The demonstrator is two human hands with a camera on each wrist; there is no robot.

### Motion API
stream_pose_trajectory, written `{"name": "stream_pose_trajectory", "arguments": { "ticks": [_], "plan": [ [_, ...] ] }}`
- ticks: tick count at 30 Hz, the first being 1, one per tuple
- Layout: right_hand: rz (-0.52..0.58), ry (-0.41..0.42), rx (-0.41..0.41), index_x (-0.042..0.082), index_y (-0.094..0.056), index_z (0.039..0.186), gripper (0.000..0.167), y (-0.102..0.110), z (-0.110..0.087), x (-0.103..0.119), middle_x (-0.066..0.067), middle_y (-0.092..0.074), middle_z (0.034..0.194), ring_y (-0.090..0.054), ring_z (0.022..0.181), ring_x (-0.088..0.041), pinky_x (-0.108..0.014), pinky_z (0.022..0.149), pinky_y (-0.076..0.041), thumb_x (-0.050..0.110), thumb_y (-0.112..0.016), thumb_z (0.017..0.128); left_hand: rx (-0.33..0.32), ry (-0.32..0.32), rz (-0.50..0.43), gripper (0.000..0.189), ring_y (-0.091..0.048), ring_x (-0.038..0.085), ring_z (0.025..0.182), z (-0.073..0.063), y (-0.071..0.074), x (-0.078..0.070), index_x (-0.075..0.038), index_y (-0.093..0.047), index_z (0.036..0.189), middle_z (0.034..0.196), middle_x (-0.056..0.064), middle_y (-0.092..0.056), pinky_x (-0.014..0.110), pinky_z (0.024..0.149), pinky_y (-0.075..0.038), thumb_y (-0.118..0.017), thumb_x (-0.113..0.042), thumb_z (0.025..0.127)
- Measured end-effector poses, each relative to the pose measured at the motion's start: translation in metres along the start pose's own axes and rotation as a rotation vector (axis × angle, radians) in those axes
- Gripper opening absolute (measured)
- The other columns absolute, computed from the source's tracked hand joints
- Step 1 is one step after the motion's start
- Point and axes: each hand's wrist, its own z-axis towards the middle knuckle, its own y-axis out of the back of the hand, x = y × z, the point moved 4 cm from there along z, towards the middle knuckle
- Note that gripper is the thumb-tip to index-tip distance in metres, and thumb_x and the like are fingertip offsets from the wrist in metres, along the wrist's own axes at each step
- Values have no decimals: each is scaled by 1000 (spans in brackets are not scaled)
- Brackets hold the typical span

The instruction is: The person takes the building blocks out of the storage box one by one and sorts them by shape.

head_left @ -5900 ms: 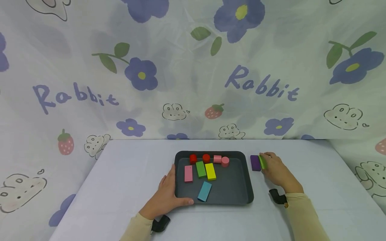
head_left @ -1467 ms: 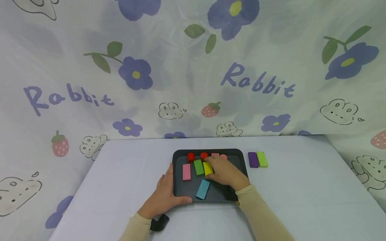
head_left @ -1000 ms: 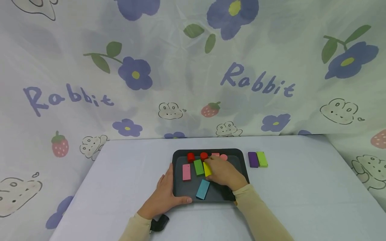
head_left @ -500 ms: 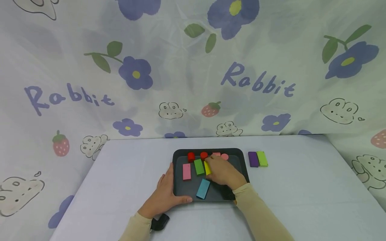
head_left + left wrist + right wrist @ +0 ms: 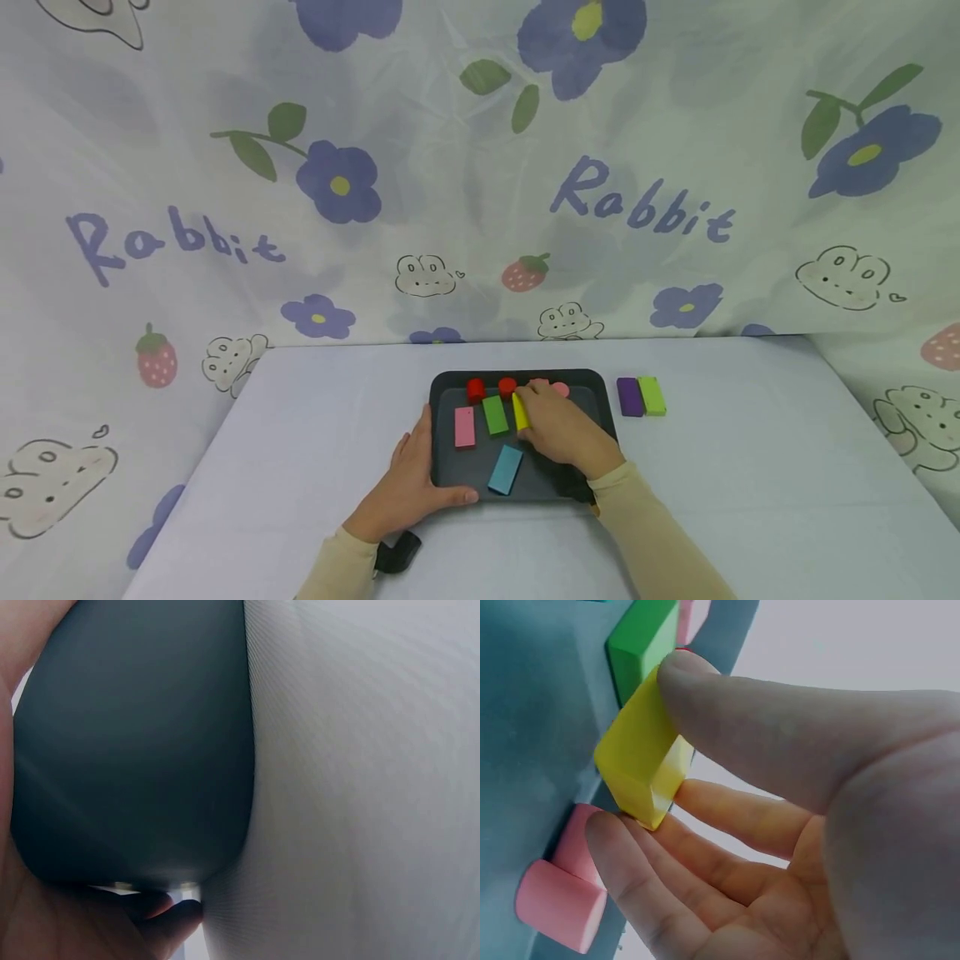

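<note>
With thumb and fingers, my right hand (image 5: pixel 566 425) pinches a yellow rectangular block (image 5: pixel 637 754), which is tilted over the dark grey tray (image 5: pixel 551 483). Just left of it a green block (image 5: pixel 495 416) lies in the tray. Two pink cylinders (image 5: pixel 560 906) are close to my fingertips in the right wrist view. My left hand (image 5: pixel 408 487) rests against the tray's front left corner, fingers straight along the left side and thumb at the front rim. Its wrist view shows the tray's dark outer wall (image 5: pixel 135 750) between thumb and fingers.
Inside the tray are also a pink block (image 5: pixel 464 427), a blue block (image 5: pixel 506 470) and two red cylinders (image 5: pixel 476 391) by the back wall. A purple block (image 5: pixel 630 397) and a lime green block (image 5: pixel 652 396) lie side by side right of the tray on the white table.
My right hand has left the lime green block beside the tray and taken hold of the yellow block, which has since tilted and shifted slightly right, away from the green one. My left hand stays put.
</note>
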Motion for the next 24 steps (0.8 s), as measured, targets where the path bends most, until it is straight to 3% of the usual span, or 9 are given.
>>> {"name": "stream_pose_trajectory", "arguments": {
  "ticks": [6, 14, 24],
  "plan": [
    [12, 5, -25, -4, -51, 140, 58, 7, -7, 1, -21, -50, 136, -59, 106, -27, -41, 94, -56, 19, -75, 93, 5, 4, 2, 139, -9, 36, 153, 0, 0, -1, 1, 6, 159, 167, 19, -2, 58, 121, -3, -82, -63, 73],
    [15, -15, -80, -5, -51, 141, 61, 21, -17, -3, -20, -51, 139, -56, 117, -29, -44, 102, -51, 17, -77, 91, 15, 8, -6, 140, -12, 37, 152, 1, 1, -2, 2, 7, 159, 167, 19, -4, 57, 122, -2, -83, -61, 73],
    [32, -24, -123, -4, -50, 142, 62, 37, -32, -13, -21, -51, 139, -55, 116, -31, -46, 100, -51, 15, -78, 90, 17, 8, -15, 139, -10, 36, 153, 1, 1, -1, 2, 7, 159, 168, 18, -3, 56, 122, -1, -83, -61, 73]
  ]
}}
